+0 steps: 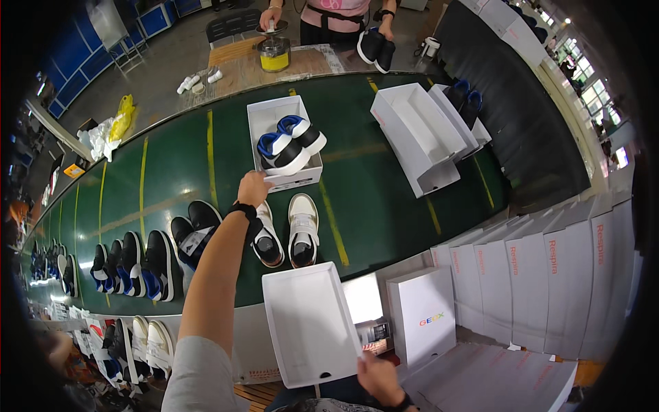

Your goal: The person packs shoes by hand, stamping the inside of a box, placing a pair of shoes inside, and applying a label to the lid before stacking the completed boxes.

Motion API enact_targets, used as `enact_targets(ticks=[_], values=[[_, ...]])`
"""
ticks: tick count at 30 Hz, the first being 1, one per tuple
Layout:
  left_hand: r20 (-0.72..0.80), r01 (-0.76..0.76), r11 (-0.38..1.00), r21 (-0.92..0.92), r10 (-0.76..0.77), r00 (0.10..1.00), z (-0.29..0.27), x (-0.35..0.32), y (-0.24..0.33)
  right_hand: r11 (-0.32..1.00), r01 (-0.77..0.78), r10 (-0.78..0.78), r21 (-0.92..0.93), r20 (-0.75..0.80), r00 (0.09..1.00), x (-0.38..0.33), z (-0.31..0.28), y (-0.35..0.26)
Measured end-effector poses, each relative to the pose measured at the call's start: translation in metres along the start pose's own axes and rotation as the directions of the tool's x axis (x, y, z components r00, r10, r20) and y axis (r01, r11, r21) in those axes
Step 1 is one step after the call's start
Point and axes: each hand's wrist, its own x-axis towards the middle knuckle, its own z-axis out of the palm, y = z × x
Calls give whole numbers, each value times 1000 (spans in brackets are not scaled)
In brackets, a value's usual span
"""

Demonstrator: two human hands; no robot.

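My left hand (252, 188) reaches across the green conveyor belt (384, 206) and touches the near left corner of a white shoebox (264, 117) holding a pair of black, white and blue sneakers (290, 143). My right hand (378, 378) grips the lower edge of an empty white box lid (309, 323) near my body. Just below the left hand lies a pair of white and black sneakers (292, 230) on the belt.
More sneaker pairs (137, 264) line the belt to the left. Open empty white boxes (419, 130) sit at the right. Stacked white shoeboxes (535, 275) stand at my right. Another person (329, 17) works across the belt beside a yellow-labelled can (274, 53).
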Motion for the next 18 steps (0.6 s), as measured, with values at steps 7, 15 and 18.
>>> enact_targets(ticks=[7, 15, 18], values=[[-6, 36, 933, -359, -41, 999, -53, 46, 42, 924, -46, -21, -380, -170, 985, 87, -154, -22], [-63, 27, 975, -220, -41, 997, -106, 39, 57, 973, 48, -159, -224, -507, 847, 245, -216, -14], [-167, -90, 975, -201, 57, 984, -103, 38, 77, 986, -16, -75, -167, -523, 849, 326, -182, 38]])
